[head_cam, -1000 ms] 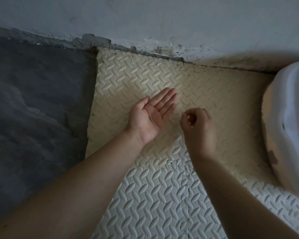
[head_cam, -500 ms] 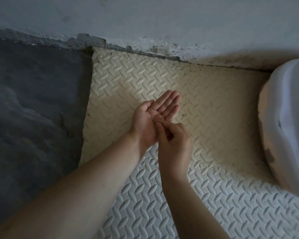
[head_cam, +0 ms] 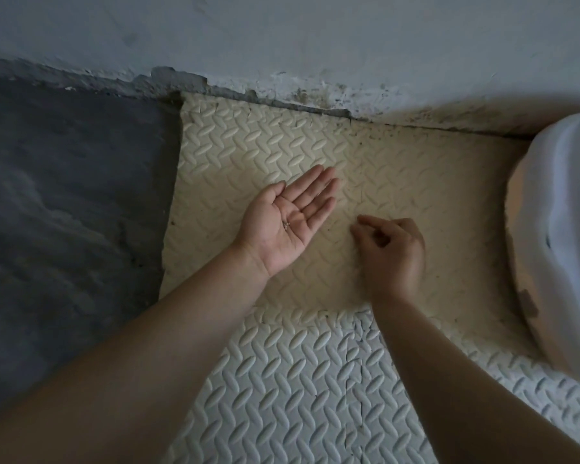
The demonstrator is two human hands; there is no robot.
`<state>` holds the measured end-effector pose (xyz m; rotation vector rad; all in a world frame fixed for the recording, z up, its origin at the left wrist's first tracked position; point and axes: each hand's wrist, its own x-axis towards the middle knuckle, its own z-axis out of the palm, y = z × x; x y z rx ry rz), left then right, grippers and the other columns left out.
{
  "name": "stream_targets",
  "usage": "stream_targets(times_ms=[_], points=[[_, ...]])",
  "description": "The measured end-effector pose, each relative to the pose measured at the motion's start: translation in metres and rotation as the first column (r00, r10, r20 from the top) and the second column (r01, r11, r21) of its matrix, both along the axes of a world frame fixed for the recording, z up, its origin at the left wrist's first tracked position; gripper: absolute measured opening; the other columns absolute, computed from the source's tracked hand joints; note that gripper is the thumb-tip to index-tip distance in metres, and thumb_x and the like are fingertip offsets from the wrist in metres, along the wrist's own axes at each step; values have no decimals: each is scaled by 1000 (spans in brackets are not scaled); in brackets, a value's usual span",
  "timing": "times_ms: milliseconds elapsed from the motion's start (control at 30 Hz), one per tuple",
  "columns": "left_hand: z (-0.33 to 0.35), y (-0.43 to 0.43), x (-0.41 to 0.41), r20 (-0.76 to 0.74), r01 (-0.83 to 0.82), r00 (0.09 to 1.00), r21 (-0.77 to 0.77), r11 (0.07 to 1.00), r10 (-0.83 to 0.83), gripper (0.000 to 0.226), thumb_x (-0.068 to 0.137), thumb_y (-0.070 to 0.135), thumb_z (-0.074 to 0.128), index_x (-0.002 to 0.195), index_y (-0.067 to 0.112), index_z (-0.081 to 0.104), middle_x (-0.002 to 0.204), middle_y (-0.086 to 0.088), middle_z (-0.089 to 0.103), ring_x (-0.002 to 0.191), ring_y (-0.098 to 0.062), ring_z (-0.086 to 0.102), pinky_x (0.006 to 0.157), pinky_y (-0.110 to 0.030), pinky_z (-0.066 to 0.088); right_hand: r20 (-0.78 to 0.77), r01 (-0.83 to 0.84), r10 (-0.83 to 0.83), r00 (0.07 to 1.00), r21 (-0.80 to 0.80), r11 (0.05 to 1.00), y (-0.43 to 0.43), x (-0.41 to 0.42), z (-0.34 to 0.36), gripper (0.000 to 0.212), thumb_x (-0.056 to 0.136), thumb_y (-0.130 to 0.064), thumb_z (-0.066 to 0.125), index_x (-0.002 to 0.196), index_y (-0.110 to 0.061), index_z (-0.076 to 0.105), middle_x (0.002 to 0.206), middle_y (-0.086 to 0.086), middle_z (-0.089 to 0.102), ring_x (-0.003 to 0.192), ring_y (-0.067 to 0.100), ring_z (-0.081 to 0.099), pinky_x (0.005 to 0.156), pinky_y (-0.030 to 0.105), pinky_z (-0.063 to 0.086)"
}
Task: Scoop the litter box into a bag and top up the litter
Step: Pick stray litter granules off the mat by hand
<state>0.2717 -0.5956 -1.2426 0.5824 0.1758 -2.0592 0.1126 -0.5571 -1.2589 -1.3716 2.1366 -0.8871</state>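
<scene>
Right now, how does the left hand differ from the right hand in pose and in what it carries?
The left hand lies palm up with straight fingers; the right hand is turned palm down with curled fingers. The left hand carries a few small grains on its palm; whether the right hand pinches anything cannot be seen. Both are bare and are over the yellowish mat.
</scene>
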Motion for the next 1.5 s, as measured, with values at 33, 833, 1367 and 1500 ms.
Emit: stream_targets(times_ms=[33, 833, 1367, 1500], points=[[0, 0, 1, 13, -17, 1000, 7, 1000, 17, 60, 102, 30, 18, 109, -4, 67, 122, -15, 64, 114, -26, 61, 101, -37, 46, 7, 12, -12, 1000, -1, 1000, -1, 1, -1, 16, 80, -34, 73, 95, -30, 75, 82, -16, 53, 87, 6, 53, 74, 14, 41], [6, 10, -15, -72, 28, 997, -123, 992, -37, 61, 101, 33, 17, 115, -3, 64, 128, -16, 59, 118, -27, 57, 107, -37, 38, 250, -58, 82, 965, -103, 993, 38, 81, 39, 12, 86, -24, 69, 96, -25, 74, 80, -9, 59, 74, 10, 57, 69, 31, 52], [-5, -3, 28, -45, -108, 993, -32, 994, 107, 56, 102, 28, 25, 104, -10, 66, 114, -22, 66, 105, -34, 65, 91, -38, 52, 32, -31, 30, 999, 12, 999, 22, 31, 2, 27, 83, -36, 69, 109, -29, 71, 88, -13, 55, 92, 10, 52, 88, 30, 48], [-10, -2, 32, -96, -81, 992, -44, 996, 76, 56, 102, 29, 24, 109, -9, 65, 119, -22, 64, 110, -35, 62, 93, -38, 51, -29, -42, 43, 999, 15, 999, 14, 34, -3, 26, 80, -43, 70, 104, -34, 73, 82, -14, 54, 90, 10, 50, 81, 25, 44]])
